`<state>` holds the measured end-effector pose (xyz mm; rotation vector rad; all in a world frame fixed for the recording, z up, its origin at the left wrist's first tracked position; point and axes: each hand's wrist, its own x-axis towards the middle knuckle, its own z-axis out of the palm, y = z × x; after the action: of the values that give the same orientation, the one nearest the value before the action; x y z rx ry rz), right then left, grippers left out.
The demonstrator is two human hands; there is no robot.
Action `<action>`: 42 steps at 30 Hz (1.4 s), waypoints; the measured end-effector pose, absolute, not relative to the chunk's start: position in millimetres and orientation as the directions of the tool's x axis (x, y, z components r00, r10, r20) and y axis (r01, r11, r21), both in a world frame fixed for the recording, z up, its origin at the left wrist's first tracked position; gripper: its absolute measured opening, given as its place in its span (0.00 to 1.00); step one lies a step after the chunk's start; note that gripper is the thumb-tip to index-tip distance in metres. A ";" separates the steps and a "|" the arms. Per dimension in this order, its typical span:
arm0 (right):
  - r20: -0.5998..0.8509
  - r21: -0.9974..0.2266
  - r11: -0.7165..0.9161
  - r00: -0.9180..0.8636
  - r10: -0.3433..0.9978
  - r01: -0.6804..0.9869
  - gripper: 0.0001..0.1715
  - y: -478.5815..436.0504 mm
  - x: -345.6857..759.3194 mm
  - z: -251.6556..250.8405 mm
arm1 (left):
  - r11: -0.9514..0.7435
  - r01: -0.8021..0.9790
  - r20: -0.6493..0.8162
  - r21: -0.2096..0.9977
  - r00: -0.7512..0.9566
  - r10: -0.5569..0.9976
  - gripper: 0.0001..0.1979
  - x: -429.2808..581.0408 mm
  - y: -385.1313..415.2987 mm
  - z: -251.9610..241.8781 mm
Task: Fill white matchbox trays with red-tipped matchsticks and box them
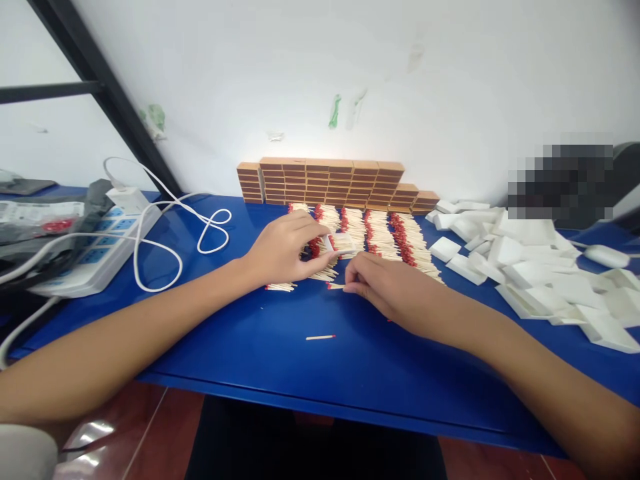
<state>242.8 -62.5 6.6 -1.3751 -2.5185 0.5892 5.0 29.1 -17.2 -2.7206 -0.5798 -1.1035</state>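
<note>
Between the fingers and thumb of my left hand (pixel 287 248) is a small white matchbox tray (pixel 342 244) with several red-tipped matches inside. My right hand (pixel 383 283), just right of the tray, pinches matches (pixel 336 287) whose red heads point left. Behind both hands, rows of loose matches (pixel 383 235) lie side by side, partly covered by my hands. One single match (pixel 321 338) rests apart on the blue table (pixel 240 353), nearer to me.
Stacked brown matchboxes (pixel 330 183) line the wall. White empty trays (pixel 540 267) are heaped at the right. A power strip (pixel 107 247) with a looping white cable (pixel 183 200) lies at the left, near a dark bag (pixel 97 200).
</note>
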 end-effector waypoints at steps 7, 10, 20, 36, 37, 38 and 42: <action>0.122 -0.426 0.504 -0.504 0.855 0.752 0.10 -53.8 248.9 13.2 | -0.922 0.387 0.671 0.022 0.677 0.301 0.15 4.8 27.1 -15.1; 0.248 -0.404 0.549 -0.490 0.836 0.732 0.09 -45.9 255.6 12.4 | -0.928 0.372 0.655 0.038 0.692 0.304 0.15 5.0 26.8 -14.9; 0.307 -0.370 0.565 -0.477 0.823 0.737 0.08 -32.2 262.5 7.2 | -0.959 0.259 0.676 0.116 0.687 0.267 0.15 8.7 22.5 -12.7; 0.430 -0.276 0.687 -0.553 0.714 0.672 0.06 -36.1 261.1 7.8 | -0.944 0.277 0.685 0.179 0.654 0.322 0.15 9.4 22.0 -13.3; 0.435 -0.274 0.688 -0.552 0.712 0.672 0.06 -36.0 261.2 8.1 | -0.945 0.275 0.683 0.177 0.657 0.319 0.15 9.6 21.5 -12.8; 0.442 -0.272 0.689 -0.548 0.710 0.672 0.06 -35.6 261.5 8.6 | -0.945 0.277 0.681 0.176 0.658 0.320 0.15 9.7 21.2 -12.5; 0.484 -0.309 0.681 -0.506 0.714 0.665 0.06 -36.9 259.8 12.1 | -0.923 0.348 0.691 0.164 0.627 0.359 0.15 8.9 22.9 -13.7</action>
<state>259.8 -36.9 12.1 -1.0562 -2.3032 0.1097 8.9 22.9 -13.7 -2.8470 -0.6186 -1.2147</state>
